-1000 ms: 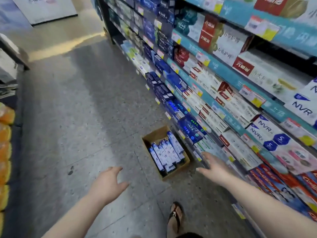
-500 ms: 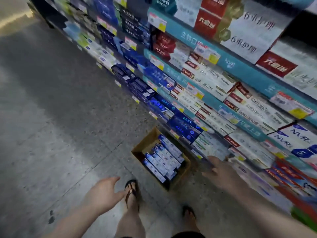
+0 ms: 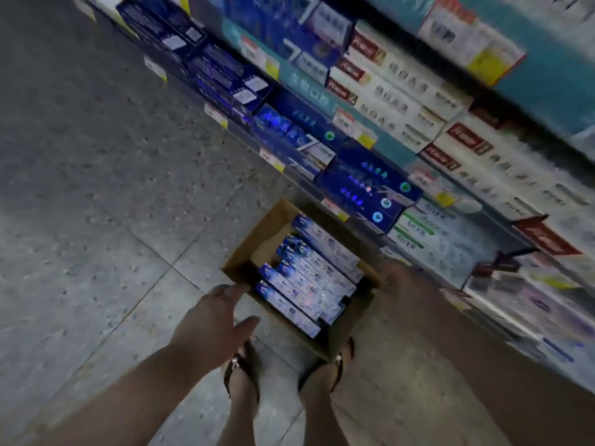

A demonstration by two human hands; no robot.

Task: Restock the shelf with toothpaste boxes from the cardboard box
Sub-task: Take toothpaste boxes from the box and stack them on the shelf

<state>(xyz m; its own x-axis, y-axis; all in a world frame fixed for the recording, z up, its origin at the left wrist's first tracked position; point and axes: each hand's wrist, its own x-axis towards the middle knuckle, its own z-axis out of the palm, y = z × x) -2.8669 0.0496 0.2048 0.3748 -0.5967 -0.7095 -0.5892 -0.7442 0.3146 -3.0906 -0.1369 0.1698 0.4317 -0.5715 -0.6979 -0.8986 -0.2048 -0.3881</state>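
Note:
An open cardboard box (image 3: 257, 235) sits on the floor against the foot of the shelf (image 3: 363, 156). Several blue-and-white toothpaste boxes (image 3: 309, 281) lie side by side inside it. My left hand (image 3: 214, 317) hovers at the box's near-left corner, fingers spread, holding nothing. My right hand (image 3: 397, 281) is blurred at the box's right side, next to the lowest shelf row; its fingers are hard to make out and nothing shows in it.
The shelf on the right is packed with dark blue boxes (image 3: 363, 185) and white-and-red boxes (image 3: 396, 91), with yellow price tags (image 3: 273, 160) along the edges. My two sandalled feet (image 3: 244, 375) stand just before the box. Grey tiled floor (image 3: 96, 204) stretches to the left.
I have stepped closer and the view has tipped down onto the box. Both hands have dropped toward it, the left to its near-left corner, the right to its right side.

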